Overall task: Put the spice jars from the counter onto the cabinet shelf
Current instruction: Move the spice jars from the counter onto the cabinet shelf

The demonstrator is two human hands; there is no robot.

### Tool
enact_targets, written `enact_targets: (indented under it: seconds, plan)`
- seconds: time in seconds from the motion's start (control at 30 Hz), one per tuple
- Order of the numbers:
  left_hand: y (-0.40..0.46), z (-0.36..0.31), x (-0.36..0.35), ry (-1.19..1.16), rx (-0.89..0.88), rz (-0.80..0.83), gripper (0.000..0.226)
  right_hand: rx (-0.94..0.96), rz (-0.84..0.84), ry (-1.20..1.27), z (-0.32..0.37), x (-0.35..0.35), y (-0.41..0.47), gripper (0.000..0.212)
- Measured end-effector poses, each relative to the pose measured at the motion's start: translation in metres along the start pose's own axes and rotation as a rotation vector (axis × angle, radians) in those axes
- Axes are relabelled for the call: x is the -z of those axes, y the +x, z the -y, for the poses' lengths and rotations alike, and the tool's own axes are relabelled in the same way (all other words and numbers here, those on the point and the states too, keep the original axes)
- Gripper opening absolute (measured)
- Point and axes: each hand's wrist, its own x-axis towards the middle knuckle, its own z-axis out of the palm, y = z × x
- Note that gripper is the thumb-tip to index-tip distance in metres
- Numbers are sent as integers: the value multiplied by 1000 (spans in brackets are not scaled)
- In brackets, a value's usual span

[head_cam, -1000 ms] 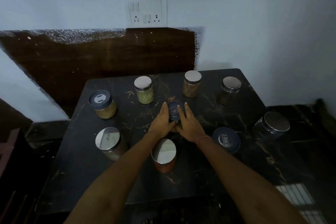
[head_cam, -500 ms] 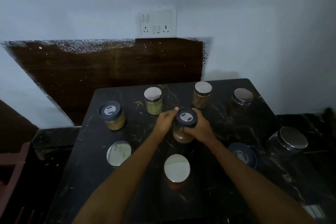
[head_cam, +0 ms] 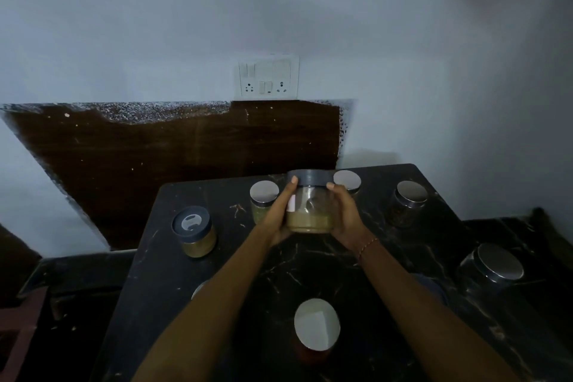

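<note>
The left hand point(head_cam: 279, 217) and right hand point(head_cam: 345, 215) cup a dark-lidded spice jar point(head_cam: 310, 201) from opposite sides, fingers curled round the glass and thumbs up by the lid, holding it upright in the air above the middle of the bench point(head_cam: 155, 273). The jar looks roughly a third full of tan powder. The grip sits on smooth glass with nothing under the base, so the jar could slip down if either palm eases off, and a tilt on the way up could shift the powder against the lid. No cabinet shelf shows in this view, so I judge the carry will need a turn away from the bench, and a blind swing could knock a neighbour. Just beyond the left hand stands a silver-lidded jar of green spice point(head_cam: 263, 200); just behind the right hand another silver lid point(head_cam: 348, 180) peeks out. Farther left is a grey-lidded jar point(head_cam: 193, 231), farther right a dark jar point(head_cam: 409, 203) and a larger one point(head_cam: 493, 270). Below the forearms, nearest the person, a silver-lidded jar point(head_cam: 316, 329) sits in the path of a lowered elbow.
</note>
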Motion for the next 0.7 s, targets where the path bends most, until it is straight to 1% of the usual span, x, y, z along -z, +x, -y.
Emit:
enact_targets:
  seconds: [0.07,0.13,0.2,0.23,0.3,0.37,0.43,0.47,0.5,0.57,0.7]
  plan:
    - [-1,-6,-5,-44,-10,3,57,21,-74,-77,3,-7,3,39]
    - [0,-10,-8,-35,-22,-21,58,52,-149,-238,6,-13,5,38]
    - [0,-12,-8,54,-81,-114,53,174,-240,-449,7,-12,7,36]
    - [2,-12,-8,118,-126,-175,52,243,-247,-548,6,-11,7,36]
    - [4,-12,-6,204,-206,-250,48,285,-176,-668,2,-13,6,50]
    - [7,-13,-6,211,-230,-267,44,251,-117,-711,0,-18,6,71]
    - [8,-18,-6,202,-206,-281,48,222,-116,-726,-1,-22,11,84]
    - [8,-21,-5,201,-188,-290,49,205,-110,-708,1,-23,12,87]
    - [7,-24,-2,204,-180,-291,47,186,-89,-658,3,-23,14,86]
    - [2,-29,5,198,-169,-229,41,161,-28,-511,7,-21,16,78]
    - [-6,-41,16,190,-121,-101,42,155,36,-321,14,-19,19,67]
